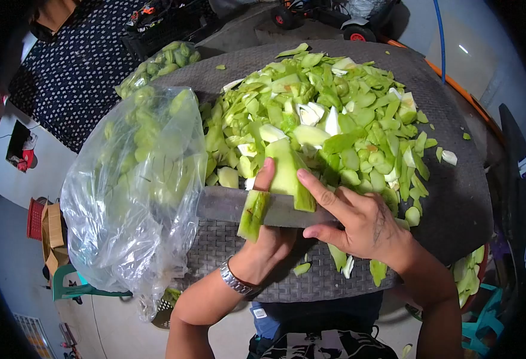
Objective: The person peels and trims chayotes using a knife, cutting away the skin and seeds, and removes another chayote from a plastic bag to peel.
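My left hand [273, 242], with a metal watch on its wrist, is closed around a pale green chayote [283, 170] from below, its thumb up along the side. In my right hand [368, 222] is a wide-bladed knife [224, 203], my index finger stretched along the chayote. The blade lies across the chayote, its edge hidden in places. A darker green strip of peel [252, 215] hangs over the blade near my left thumb. Just beyond both hands spreads a heap of green peelings [359, 116] with white pieces among them.
A clear plastic bag [137, 197] of green chayotes stands left on the woven-topped table [221, 251], another bag [161, 66] behind it. Loose peelings lie near the table's front edge. A container of peelings [469, 275] and a teal chair [484, 323] are at lower right.
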A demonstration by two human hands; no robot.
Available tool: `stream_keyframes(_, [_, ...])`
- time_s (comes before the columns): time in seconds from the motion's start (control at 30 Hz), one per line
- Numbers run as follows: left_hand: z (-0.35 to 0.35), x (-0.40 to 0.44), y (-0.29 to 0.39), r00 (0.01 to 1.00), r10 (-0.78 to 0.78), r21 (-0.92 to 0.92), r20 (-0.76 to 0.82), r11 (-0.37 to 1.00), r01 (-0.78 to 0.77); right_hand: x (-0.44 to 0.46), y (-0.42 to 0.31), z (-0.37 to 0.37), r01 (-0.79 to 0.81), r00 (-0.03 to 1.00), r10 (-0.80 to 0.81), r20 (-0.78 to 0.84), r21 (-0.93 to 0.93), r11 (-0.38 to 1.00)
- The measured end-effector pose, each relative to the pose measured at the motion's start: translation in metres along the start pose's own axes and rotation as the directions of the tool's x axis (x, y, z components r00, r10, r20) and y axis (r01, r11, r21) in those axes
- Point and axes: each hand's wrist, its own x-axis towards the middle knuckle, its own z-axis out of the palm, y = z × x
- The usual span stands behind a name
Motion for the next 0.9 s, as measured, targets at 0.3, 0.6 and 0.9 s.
stream_keyframes(0.3, [0.013, -0.009, -0.006, 0.996, -0.012, 0.029, -0.09, 0.999, 0.014, 0.002, 0.027, -0.016, -0.098, 0.994, 0.105, -0.023, 0.217, 0.971])
stream_keyframes(0.6, [0.004, 0.008, 0.0, 0.993, -0.115, -0.039, 0.008, 0.993, 0.115, 0.007, -0.002, -0.019, -0.112, 0.982, 0.096, 0.161, 0.09, 0.99])
stream_keyframes(0.9, [-0.001, -0.003, -0.008, 0.987, -0.092, 0.17, -0.134, 0.979, 0.114, 0.001, 0.022, -0.027, -0.24, 0.967, 0.225, 0.123, 0.126, 0.963])
